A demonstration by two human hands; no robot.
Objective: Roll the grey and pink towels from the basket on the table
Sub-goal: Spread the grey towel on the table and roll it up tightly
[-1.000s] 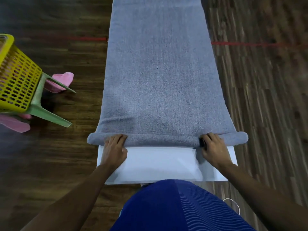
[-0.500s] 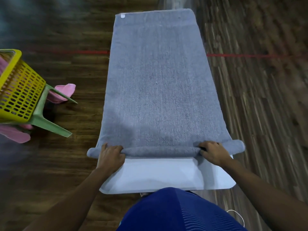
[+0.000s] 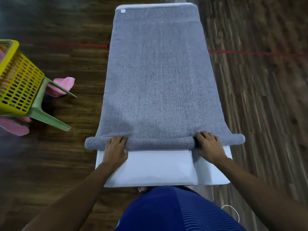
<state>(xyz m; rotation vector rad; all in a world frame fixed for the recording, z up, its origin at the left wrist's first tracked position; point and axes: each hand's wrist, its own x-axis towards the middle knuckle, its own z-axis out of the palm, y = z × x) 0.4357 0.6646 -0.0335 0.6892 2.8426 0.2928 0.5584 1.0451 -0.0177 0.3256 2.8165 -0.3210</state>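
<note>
A grey towel (image 3: 158, 77) lies spread lengthwise along a narrow white table (image 3: 150, 170). Its near end is wound into a thick roll (image 3: 160, 143) that overhangs both table sides. My left hand (image 3: 115, 150) lies on the roll's left part with its fingers curled over the top. My right hand (image 3: 209, 146) grips the roll's right part the same way. A pink towel (image 3: 62, 87) hangs out of the yellow basket (image 3: 18, 80) at the left.
The basket sits on a green plastic stool (image 3: 48, 114) left of the table, with more pink cloth (image 3: 14, 129) below it. Dark wood floor with a red line (image 3: 241, 52) surrounds the table. A white cord (image 3: 233, 212) lies by my right side.
The roll has grown thicker and moved a little farther up the table, with both hands riding on it. More bare white table shows in front of me.
</note>
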